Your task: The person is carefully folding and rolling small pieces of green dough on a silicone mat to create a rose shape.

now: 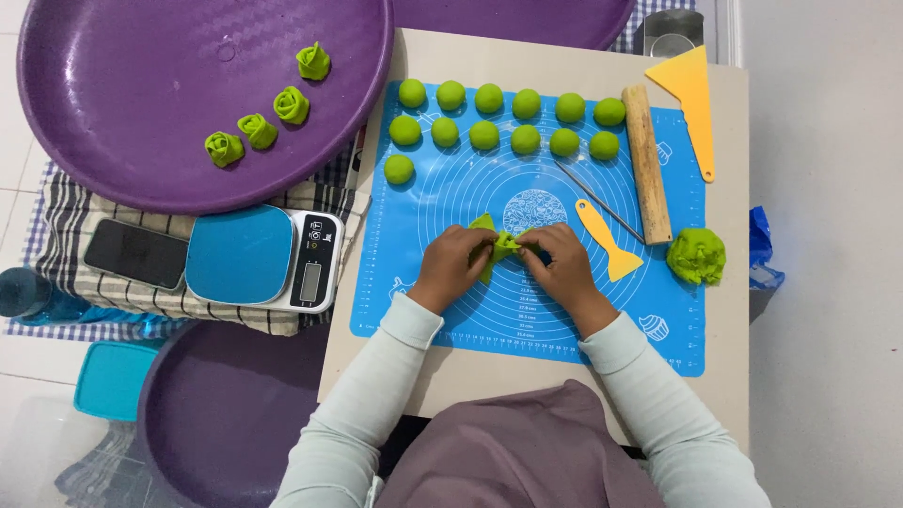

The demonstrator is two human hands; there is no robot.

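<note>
Both my hands meet over the middle of a blue silicone mat (451, 310). My left hand (453, 266) and my right hand (562, 263) pinch a flattened piece of green dough (505, 243) between their fingertips. The dough is folded and partly hidden by my fingers. Several green dough balls (484, 134) lie in rows at the mat's far edge. A rough lump of green dough (697, 255) sits at the mat's right edge.
A wooden rolling pin (647, 162), a thin stick (597, 199), a small yellow spatula (607, 241) and a yellow scraper (692, 98) lie to the right. A purple tray (113, 75) holds several green dough roses (257, 130). A kitchen scale (263, 259) and phone (134, 253) sit left.
</note>
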